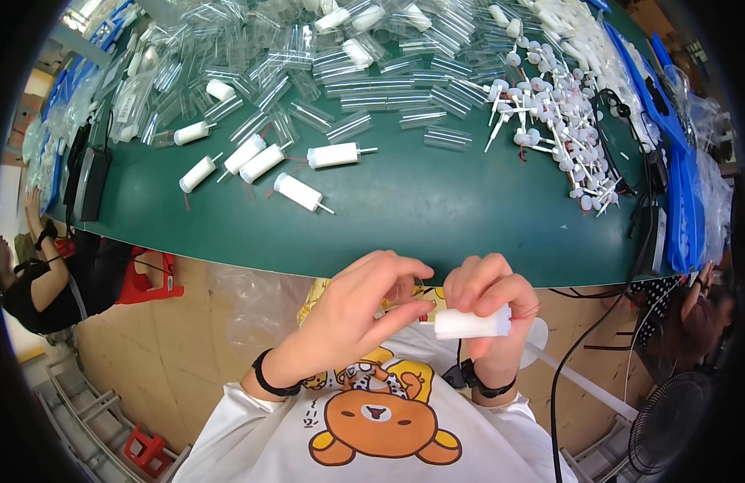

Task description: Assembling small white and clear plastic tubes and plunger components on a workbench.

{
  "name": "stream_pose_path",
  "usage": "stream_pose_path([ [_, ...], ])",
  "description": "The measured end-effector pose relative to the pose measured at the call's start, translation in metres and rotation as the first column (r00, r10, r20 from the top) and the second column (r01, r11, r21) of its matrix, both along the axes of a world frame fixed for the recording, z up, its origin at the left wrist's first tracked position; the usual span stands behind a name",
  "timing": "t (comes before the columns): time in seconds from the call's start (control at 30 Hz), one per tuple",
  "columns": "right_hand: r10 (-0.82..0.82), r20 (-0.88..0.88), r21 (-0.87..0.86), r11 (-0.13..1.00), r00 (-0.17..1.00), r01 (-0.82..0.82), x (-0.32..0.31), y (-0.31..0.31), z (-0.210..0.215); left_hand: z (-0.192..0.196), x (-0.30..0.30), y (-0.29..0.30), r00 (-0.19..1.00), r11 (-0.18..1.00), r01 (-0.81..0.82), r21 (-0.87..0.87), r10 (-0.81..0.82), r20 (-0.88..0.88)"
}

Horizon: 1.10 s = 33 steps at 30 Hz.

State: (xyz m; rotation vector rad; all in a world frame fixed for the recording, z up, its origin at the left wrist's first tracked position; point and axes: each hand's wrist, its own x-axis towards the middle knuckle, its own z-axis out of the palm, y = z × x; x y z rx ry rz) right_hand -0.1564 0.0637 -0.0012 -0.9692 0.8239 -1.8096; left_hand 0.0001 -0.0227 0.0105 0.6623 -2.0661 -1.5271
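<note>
A small white cylinder (pixel 472 324) lies sideways in the right hand (pixel 489 302), left hand (pixel 364 310) fingertips at its end.

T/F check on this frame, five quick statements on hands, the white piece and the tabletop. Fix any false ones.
1. The right hand grips a white cylinder. True.
2. The left hand lies flat on the green table. False: it is raised in front of the chest, fingertips reaching toward the white cylinder's end.
3. Finished white cylinders with pins lie on the table. True.
4. The clear plastic tubes are stacked in a red bin. False: they lie loose in a heap on the tabletop.
5. A pile of small white stemmed caps sits to the right on the table. True.
</note>
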Motion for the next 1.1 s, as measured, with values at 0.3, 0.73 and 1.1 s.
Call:
stream_pose_path([
  [0.3, -0.055, -0.157, 0.010, 0.998, 0.986, 0.057, -0.003, -0.001, 0.003, 0.003, 0.008, -0.003, 0.993, 0.977, 0.104, -0.186, -0.112, -0.038],
  [0.73, -0.041, -0.421, 0.026, 0.998, 0.906, 0.057, -0.002, 0.000, 0.007, 0.014, 0.012, -0.004, 0.989, 0.951, 0.149, -0.272, -0.142, 0.044],
  [1.1, -0.060, -0.583, 0.132, 0.977, 0.810, 0.167, 0.009, 0.003, 0.012, 0.002, 0.005, 0.004, 0.979, 0.913, 0.101, -0.396, -0.019, 0.205],
])
